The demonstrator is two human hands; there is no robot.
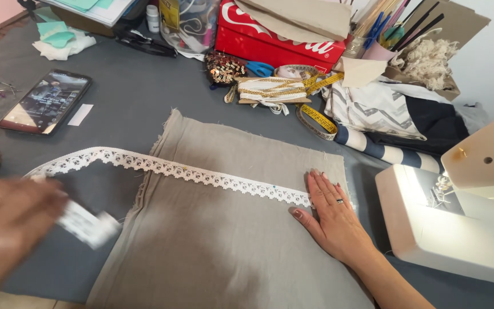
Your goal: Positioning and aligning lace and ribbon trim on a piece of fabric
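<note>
Right hand (331,216) lies flat, fingers together, pinning white lace trim (167,167) on beige linen panel (224,229); blurred left hand (7,229) pinches trim's free end. Next: probably pinning.

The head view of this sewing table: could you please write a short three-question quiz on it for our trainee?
1. True or false: the right hand lies flat on the beige fabric.
2. What does the white lace trim cross? A) the phone B) the beige fabric C) the sewing machine
3. Which hand is blurred and holds a small white strip?

Key: 1 true; 2 B; 3 the left hand.
</note>
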